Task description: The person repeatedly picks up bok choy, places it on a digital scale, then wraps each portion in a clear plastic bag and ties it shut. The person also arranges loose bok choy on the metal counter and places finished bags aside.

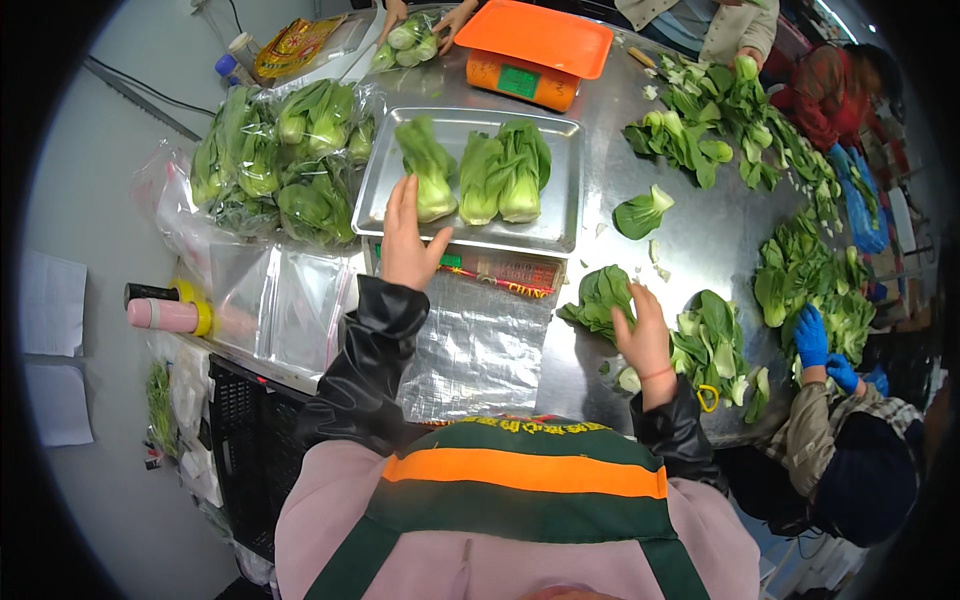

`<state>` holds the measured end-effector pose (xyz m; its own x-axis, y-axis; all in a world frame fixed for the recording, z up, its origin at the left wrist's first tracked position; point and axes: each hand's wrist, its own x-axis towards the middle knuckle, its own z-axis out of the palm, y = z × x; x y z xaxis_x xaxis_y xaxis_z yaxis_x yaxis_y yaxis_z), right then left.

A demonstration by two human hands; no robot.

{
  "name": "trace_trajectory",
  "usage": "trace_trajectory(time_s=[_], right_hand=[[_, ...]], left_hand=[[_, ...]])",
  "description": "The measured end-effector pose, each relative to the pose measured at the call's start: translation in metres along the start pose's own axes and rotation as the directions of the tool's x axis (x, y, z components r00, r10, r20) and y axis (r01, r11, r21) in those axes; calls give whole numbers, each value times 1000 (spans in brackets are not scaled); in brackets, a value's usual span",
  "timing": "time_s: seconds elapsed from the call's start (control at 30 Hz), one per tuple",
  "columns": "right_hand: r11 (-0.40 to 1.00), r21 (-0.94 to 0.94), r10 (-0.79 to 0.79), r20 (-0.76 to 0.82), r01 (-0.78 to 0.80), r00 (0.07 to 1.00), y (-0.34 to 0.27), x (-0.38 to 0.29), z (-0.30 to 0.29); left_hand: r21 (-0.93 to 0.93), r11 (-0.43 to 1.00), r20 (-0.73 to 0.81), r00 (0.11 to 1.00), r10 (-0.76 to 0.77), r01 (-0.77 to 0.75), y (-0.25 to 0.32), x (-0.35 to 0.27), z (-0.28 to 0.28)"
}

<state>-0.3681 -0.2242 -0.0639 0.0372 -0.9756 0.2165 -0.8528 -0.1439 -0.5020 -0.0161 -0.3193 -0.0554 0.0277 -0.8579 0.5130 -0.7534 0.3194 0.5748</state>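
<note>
A shallow metal tray (562, 225) holds three heads of bok choy. My left hand (412, 244) reaches over its front edge, fingers spread, with the fingertips at the left bok choy (431, 180). Two more bok choy (502, 176) lie side by side to the right in the tray. My right hand (646, 337) is by a leafy bok choy (600, 300) on the metal table, thumb and fingers apart. That hand partly hides the bok choy's base, and whether they touch is unclear. A cluster of bok choy (712, 334) lies just right of this hand.
An orange scale (525, 75) stands behind the tray. Bagged bok choy (315, 150) are piled left, above clear plastic bags (277, 300). A pink bottle (161, 313) lies at the left edge. Co-workers' hands handle greens behind and right, including blue-gloved hands (814, 337). A yellow ring-shaped item (706, 397) lies nearby.
</note>
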Motion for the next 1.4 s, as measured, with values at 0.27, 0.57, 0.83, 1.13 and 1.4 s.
trace_trajectory(time_s=[0.27, 0.57, 0.83, 1.13, 1.4], right_hand=[[984, -169, 68, 84, -54, 994, 27, -38, 19], [943, 325, 188, -355, -67, 916, -28, 94, 7], [971, -8, -222, -408, 240, 886, -80, 99, 40], [893, 330, -408, 303, 307, 861, -83, -47, 70], [905, 180, -426, 355, 387, 832, -73, -61, 84]], left_hand=[[-76, 997, 350, 937, 14, 13, 33, -110, -7], [339, 933, 5, 991, -131, 122, -23, -9, -26], [-159, 984, 514, 845, 148, -75, 12, -80, -17], [108, 973, 836, 548, 22, -204, 60, -190, 23], [67, 969, 758, 644, 106, -238, 64, -192, 26]])
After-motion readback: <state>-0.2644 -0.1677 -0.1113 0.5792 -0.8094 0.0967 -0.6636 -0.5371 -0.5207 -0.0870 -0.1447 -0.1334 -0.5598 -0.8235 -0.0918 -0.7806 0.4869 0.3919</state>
